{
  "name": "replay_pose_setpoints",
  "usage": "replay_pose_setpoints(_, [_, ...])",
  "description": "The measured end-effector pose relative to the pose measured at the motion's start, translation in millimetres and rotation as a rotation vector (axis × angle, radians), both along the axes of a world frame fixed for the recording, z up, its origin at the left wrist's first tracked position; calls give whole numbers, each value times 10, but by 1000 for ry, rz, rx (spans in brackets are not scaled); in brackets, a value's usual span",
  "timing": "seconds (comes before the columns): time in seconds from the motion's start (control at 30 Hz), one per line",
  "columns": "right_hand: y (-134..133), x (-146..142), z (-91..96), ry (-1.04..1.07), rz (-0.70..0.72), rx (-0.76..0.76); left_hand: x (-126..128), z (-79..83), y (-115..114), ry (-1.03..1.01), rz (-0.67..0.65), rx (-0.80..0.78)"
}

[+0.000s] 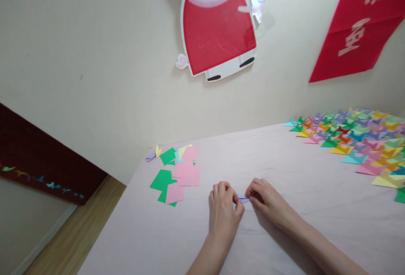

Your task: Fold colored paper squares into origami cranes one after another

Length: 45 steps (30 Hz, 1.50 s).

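Observation:
A small folded piece of purple paper (pixel 243 199) lies on the pale pink tabletop cover between my hands. My left hand (pixel 224 201) has its fingers closed at the paper's left end, hiding that part of it. The fingers of my right hand (pixel 262 195) pinch the right end. Only the middle of the paper shows, narrow and creased. To the left of my hands lie loose squares of pink paper (pixel 190 174) and green paper (pixel 161 179), some overlapping.
Rows of folded paper cranes (pixel 351 144) in many colours stand at the right. Two small folded pieces, one yellow (pixel 158 151) and one purple (pixel 150 157), lie at the far left corner. A wall with a red cartoon cutout (pixel 218 30) rises behind the pink cover (pixel 126 233).

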State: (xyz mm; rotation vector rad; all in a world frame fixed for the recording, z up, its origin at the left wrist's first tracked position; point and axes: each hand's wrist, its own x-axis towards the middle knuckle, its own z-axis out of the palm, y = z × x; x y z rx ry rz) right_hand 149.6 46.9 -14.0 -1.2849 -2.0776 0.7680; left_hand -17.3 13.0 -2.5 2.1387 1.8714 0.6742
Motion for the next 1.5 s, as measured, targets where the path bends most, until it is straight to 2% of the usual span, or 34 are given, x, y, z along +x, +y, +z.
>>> replay_pose_setpoints(0.23, [-3, 5, 34, 64, -30, -45, 7, -5, 5, -6, 8, -11])
replay_pose_setpoints(0.5, [-66, -131, 42, -92, -114, 13, -16, -34, -11, -90, -2, 11])
replay_pose_setpoints(0.87, [-48, -91, 34, -103, -77, -21, -15, -2, -3, -128, 23, -12])
replay_pose_setpoints(1.1, [-109, -181, 97, -145, -143, 14, -45, 39, -16, -172, -11, -37])
replay_pose_setpoints(1.27, [-138, -226, 66, -165, -182, 71, -55, 31, -12, -175, -16, -56])
replay_pose_setpoints(1.5, [-132, -228, 58, -197, -184, 46, -59, 1, -9, -194, -15, -45])
